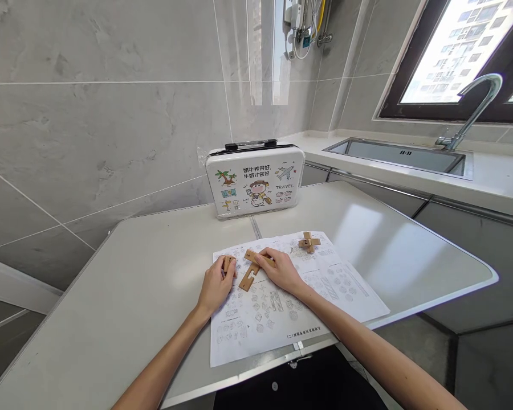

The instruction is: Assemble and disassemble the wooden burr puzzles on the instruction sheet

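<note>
A small wooden puzzle piece (227,263) is pinched in the fingers of my left hand (216,287), at the left edge of the printed sheet (277,336). My right hand (282,270) has its thumb and fingers closed on a flat wooden piece marked with a numeral (251,255). Part of that piece is hidden by the fingers. Just below it, a notched wooden piece (247,283) lies on the paper, its upper end close to my right fingertips. A cross-shaped interlocked wooden puzzle (309,243) stands at the sheet's far right corner.
Upright at the back of the white table (111,296) is a white case (256,182) with cartoon prints and a black handle. A counter with a sink (402,156) and a faucet (479,108) runs along the right. Behind is a grey tiled wall (132,114).
</note>
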